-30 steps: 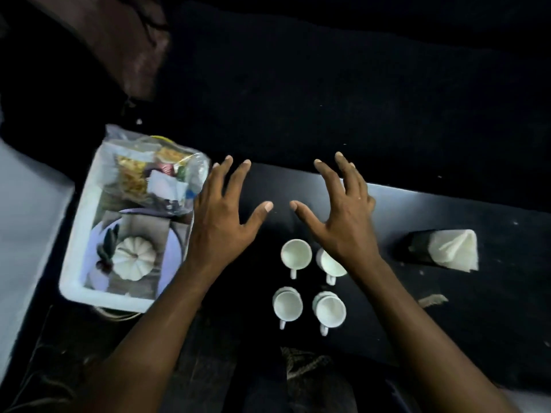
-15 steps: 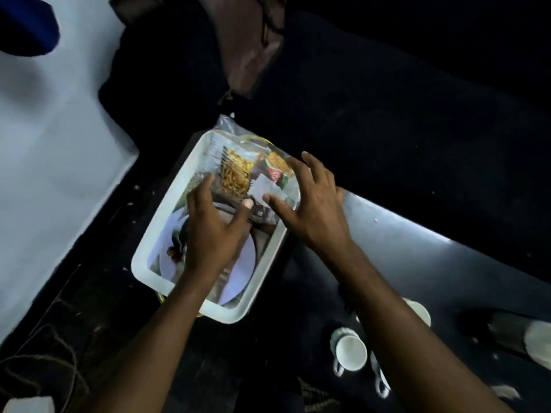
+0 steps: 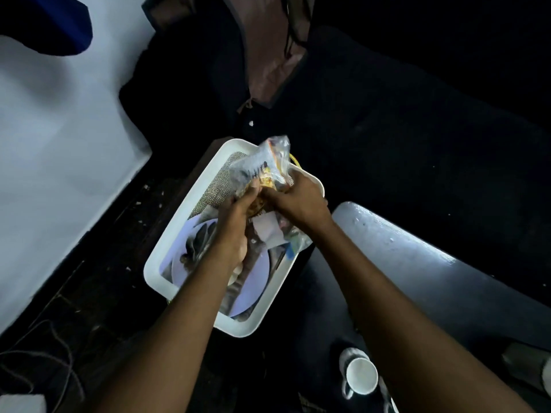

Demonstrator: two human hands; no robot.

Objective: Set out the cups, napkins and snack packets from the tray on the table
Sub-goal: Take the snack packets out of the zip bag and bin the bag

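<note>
Both grips are closing on the clear snack bag (image 3: 262, 171), left hand (image 3: 235, 225) and right hand (image 3: 298, 198) bunching it above the white tray (image 3: 190, 204); a cup (image 3: 360, 375) is sitting on the desk (image 3: 417, 263).

Snack bag (image 3: 262, 171): motion-blurred; the print on the packets inside cannot be read.
Hands: left hand (image 3: 231, 231) and right hand (image 3: 295, 201) cover the bag's middle; how the fingers close on it is unclear.
Plate (image 3: 253, 289): largely hidden under the left forearm, inside the tray (image 3: 179, 234).
Cup (image 3: 359, 375): near the table (image 3: 432, 281) front edge; its right side hidden by the right forearm.
Second cup (image 3: 393, 408): cut off by the bottom edge.
</note>
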